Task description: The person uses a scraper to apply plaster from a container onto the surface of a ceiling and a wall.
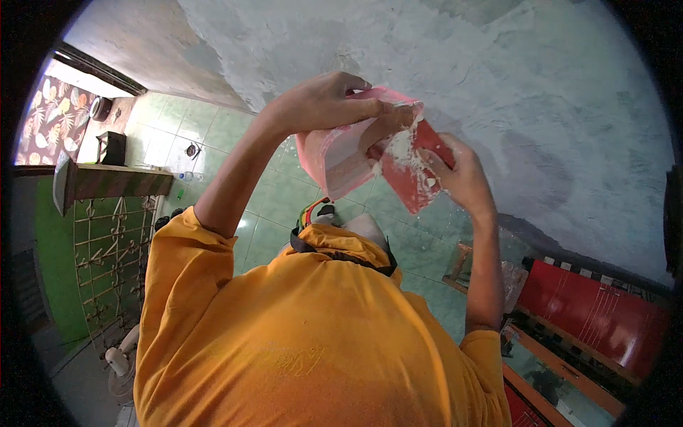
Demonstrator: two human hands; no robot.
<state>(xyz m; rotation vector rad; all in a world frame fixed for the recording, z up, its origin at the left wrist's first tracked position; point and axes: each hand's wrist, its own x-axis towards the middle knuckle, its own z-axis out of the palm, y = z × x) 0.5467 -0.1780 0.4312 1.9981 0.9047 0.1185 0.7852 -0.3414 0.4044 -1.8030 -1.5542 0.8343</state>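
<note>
Along the far left, a dark leaf-patterned cloth hangs in bright light, with a black box-like piece standing on the pale green tiled floor to its right. Below these, a ledge sits above a knotted lattice, against a green wall. A small clear bottle lies on the tiles just beside the ledge's right end.

Near the middle, above the wearer's orange shirt, the left hand grasps a translucent pink container by its upper side, some of its fingers hidden. The container is raised off the floor and tilted, its walls smeared. At its right side, overlapping the mouth, is a flat red plate, carrying a thick streak of white paste. Further right, the right hand grips this plate by its right edge, thumb across the face and the other fingers mostly out of sight.

Behind the hands spreads a grey, patchily coated wall. Toward the lower right stand a small wooden frame, partly covered by the right forearm, and a glossy red panel with pale lines.
</note>
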